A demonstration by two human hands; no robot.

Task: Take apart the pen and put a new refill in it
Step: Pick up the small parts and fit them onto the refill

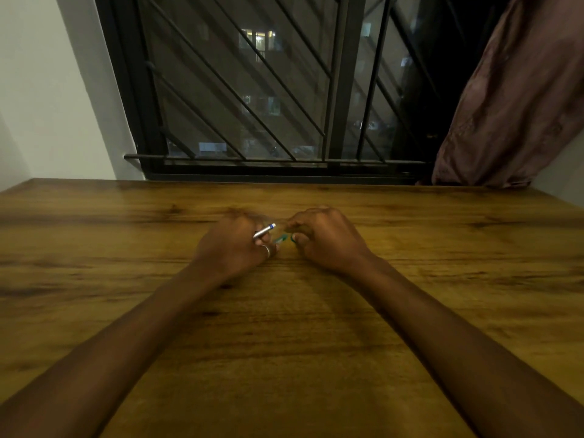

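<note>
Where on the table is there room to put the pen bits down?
The wooden table is bare left of the left hand, right of the right hand, and between the forearms. Only the gap between the hands, around the pen parts, is crowded.

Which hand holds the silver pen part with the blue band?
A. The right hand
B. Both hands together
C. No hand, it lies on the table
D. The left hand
D: the silver pen part sticks out from the fingers of the left hand, while the right hand is beside it, at a small green piece.
</note>
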